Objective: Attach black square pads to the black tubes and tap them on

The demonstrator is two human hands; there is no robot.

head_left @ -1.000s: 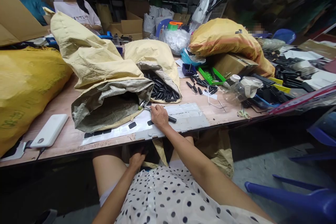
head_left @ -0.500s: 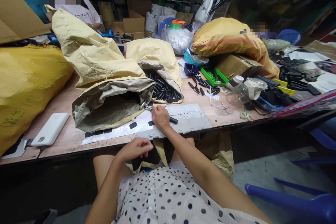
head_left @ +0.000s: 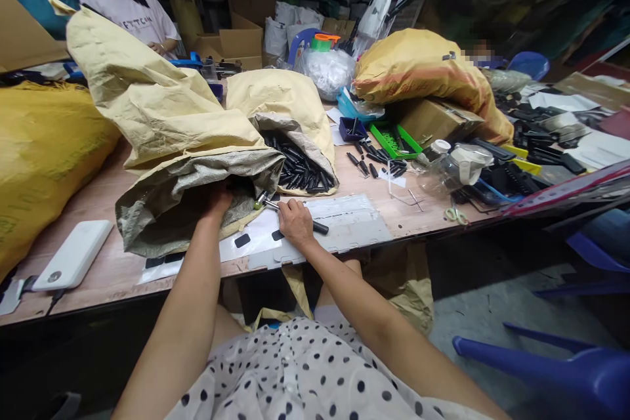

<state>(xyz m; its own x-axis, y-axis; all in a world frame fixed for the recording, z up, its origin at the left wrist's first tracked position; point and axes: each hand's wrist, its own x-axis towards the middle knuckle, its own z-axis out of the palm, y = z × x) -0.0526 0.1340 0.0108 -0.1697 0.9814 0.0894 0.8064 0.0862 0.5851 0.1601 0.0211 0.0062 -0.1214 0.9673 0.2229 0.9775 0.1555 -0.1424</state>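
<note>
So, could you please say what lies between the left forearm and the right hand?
In the head view: a white sheet with black patches, the open sack's edge and the hammer's head.

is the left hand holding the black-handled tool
No, the right hand holds the black-handled tool, while the left hand is inside the mouth of the taller cream sack.

Dressed in a thin-looking white fabric top (head_left: 325, 367) scattered with round black polka dots, split down the middle by a narrow, plain white vertical front strip (head_left: 290, 374) and gathered in soft, loose folds across the stomach. Bare along the 2 slim forearms, left forearm (head_left: 199, 295) and right forearm (head_left: 359, 298), down to a bare left hand (head_left: 221, 198) and a bare right hand (head_left: 296, 223). Clad below in pale lilac-grey cloth (head_left: 326, 314), visible only as a small patch at the thighs.
</note>
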